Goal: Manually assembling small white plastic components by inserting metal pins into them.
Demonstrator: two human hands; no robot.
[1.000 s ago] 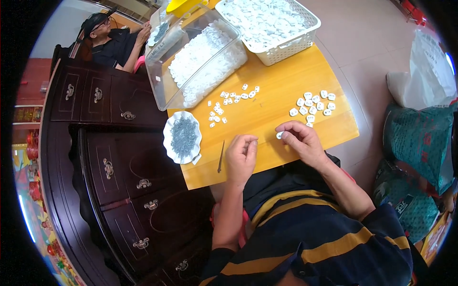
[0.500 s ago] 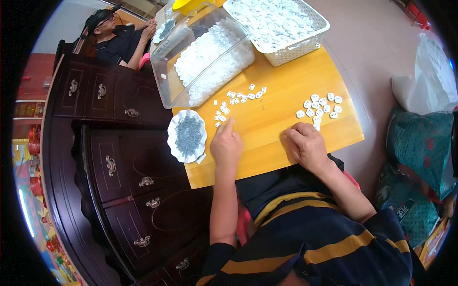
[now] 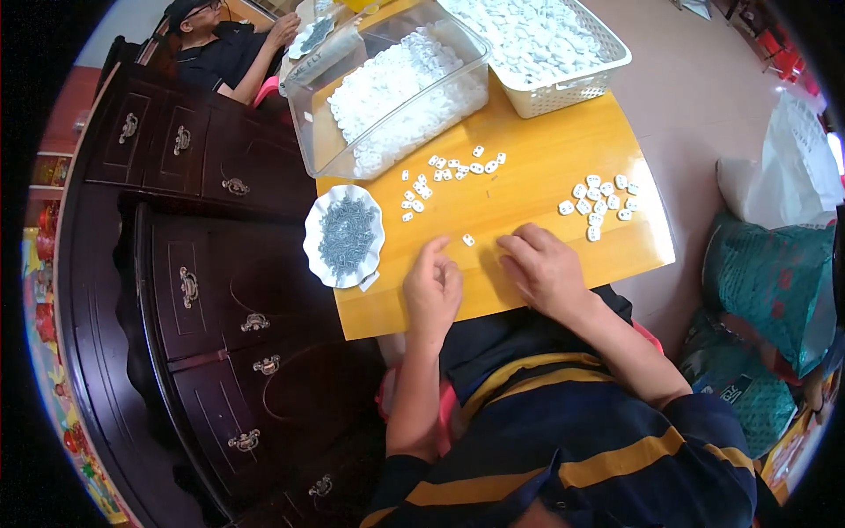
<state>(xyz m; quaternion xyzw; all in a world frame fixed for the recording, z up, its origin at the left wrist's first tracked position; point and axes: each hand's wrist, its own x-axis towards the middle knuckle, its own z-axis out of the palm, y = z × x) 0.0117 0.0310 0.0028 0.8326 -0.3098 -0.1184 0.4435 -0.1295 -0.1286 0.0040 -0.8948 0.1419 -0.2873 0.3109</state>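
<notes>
Left hand (image 3: 433, 286) has withdrawn from the small white pieces (image 3: 426, 192); one white tile (image 3: 468, 239) now lies on the table (image 3: 383, 312) between it and the right hand (image 3: 547, 271), touching neither. Both hands are half-curled; whether either grips anything cannot be told. Central placement apparently suits access from both sides; the white dish (image 3: 312, 244) likely sits leftward for left-hand reach.

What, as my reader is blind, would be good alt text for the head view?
A left hand and right hand flank a small white piece on a wooden table. Nearby are scattered pieces, a dish of grey bits, and a clear bin and white basket holding more.
</notes>
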